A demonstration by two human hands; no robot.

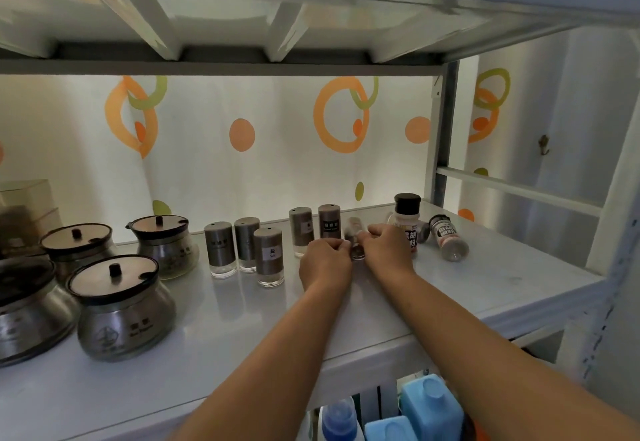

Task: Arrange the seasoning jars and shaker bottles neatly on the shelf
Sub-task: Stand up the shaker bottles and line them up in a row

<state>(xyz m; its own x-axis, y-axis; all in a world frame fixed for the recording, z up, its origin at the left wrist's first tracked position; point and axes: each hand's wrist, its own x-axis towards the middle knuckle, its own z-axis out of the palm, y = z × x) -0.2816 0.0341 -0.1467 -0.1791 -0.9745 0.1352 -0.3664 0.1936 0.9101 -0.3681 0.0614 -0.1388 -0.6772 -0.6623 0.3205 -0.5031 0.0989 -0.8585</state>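
Note:
On the white shelf point(242, 329) both hands meet around a small glass shaker bottle point(356, 238), blurred and tilted. My left hand point(325, 260) pinches its near side and my right hand point(388, 250) grips it from the right. Three grey shaker bottles point(268, 256) stand to the left, two more point(302, 231) behind my left hand. A black-capped seasoning bottle point(407, 218) stands behind my right hand. Another labelled bottle point(448, 238) lies on its side further right. Several round steel seasoning jars point(121, 312) with lids sit at the left.
A patterned curtain hangs behind the shelf. An upper shelf with slats is close overhead. A metal frame post point(446, 135) stands at the back right corner. Blue plastic bottles point(429, 402) sit below the shelf's front edge. A beige box point(27, 198) is at far left.

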